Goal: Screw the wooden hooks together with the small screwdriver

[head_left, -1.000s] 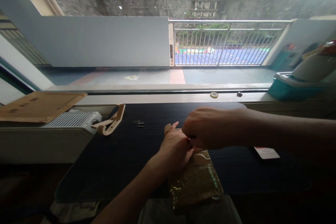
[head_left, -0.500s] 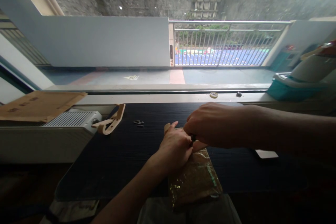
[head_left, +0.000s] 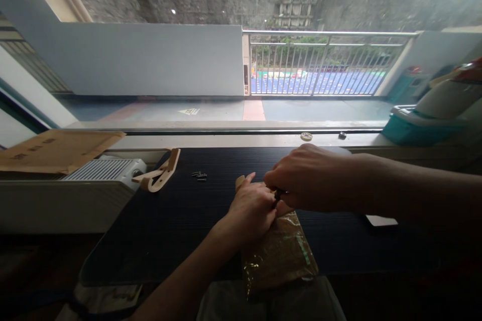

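Note:
My left hand [head_left: 254, 208] presses down at the near middle of the dark table, its fingers closed round a pale wooden piece [head_left: 239, 182] whose rounded end sticks out past the fingers. My right hand [head_left: 297, 175] is closed right beside it, gripping a small dark tool [head_left: 277, 194]; most of the tool is hidden by the fingers, so its kind does not show. Below both hands lies a flat brown package [head_left: 280, 256] in shiny clear plastic, overhanging the table's near edge. Several screws [head_left: 199, 176] lie on the table to the left.
A pale wooden bracket-like part [head_left: 161, 173] sits at the table's left edge, near a radiator [head_left: 105, 173] with a brown paper envelope [head_left: 60, 150] on it. A tape roll [head_left: 306, 136] is on the sill, and a white card-like thing [head_left: 381, 220] lies under my right forearm.
My right hand has tilted and risen very slightly at the dark tool. My left hand, the wooden piece and the package stay in place.

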Demonstrator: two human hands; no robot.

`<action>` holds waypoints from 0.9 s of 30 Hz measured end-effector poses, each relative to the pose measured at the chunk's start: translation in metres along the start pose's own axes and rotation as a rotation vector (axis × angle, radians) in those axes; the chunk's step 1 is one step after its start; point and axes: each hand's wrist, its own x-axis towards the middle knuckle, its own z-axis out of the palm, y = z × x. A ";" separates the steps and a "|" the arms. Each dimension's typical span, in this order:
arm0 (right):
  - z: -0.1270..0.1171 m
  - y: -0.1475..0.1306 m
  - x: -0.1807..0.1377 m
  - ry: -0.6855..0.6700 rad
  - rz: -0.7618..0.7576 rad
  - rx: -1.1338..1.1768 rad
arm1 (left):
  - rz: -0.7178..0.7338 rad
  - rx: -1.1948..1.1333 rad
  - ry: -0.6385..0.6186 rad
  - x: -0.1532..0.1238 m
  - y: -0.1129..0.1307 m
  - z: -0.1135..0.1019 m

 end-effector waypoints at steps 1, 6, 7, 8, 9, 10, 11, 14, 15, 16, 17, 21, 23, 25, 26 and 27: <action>-0.002 0.000 0.000 -0.014 -0.024 0.005 | -0.005 0.004 0.007 0.000 0.000 0.000; 0.000 0.003 0.000 -0.010 -0.101 0.069 | -0.026 -0.001 0.009 0.000 0.000 0.001; 0.002 0.004 -0.001 -0.008 -0.085 0.080 | -0.024 -0.006 0.006 0.001 0.000 0.001; 0.006 0.005 -0.001 -0.005 -0.063 0.087 | -0.021 -0.007 0.006 0.001 0.000 0.001; 0.009 0.006 -0.002 -0.001 -0.035 0.094 | -0.016 -0.002 0.009 0.001 0.000 0.001; 0.012 0.007 -0.003 0.010 -0.010 0.104 | -0.012 0.009 0.014 0.001 0.000 0.002; 0.015 0.008 -0.003 0.028 0.018 0.117 | -0.009 0.024 0.019 0.001 0.001 0.002; 0.019 0.010 -0.006 0.077 0.095 0.148 | -0.005 0.072 0.031 0.000 0.001 0.004; 0.019 0.010 -0.007 0.085 0.105 0.143 | -0.005 0.082 0.039 -0.001 0.001 0.005; 0.018 0.010 -0.008 0.084 0.098 0.132 | -0.004 0.087 0.049 -0.001 0.002 0.005; 0.016 0.010 -0.008 0.077 0.079 0.118 | -0.004 0.090 0.058 -0.001 0.002 0.006; 0.009 0.009 -0.008 0.044 -0.035 0.031 | -0.014 0.085 0.070 -0.002 0.002 0.006; 0.010 0.009 -0.005 0.032 -0.069 -0.033 | -0.023 0.077 0.068 -0.001 0.002 0.005; 0.014 0.010 -0.001 0.026 -0.106 -0.091 | -0.033 0.071 0.067 -0.001 0.002 0.006; 0.017 0.011 0.001 0.025 -0.120 -0.109 | -0.037 0.070 0.068 -0.001 0.002 0.006; 0.019 0.011 0.003 0.025 -0.126 -0.117 | -0.038 0.069 0.071 0.000 0.002 0.006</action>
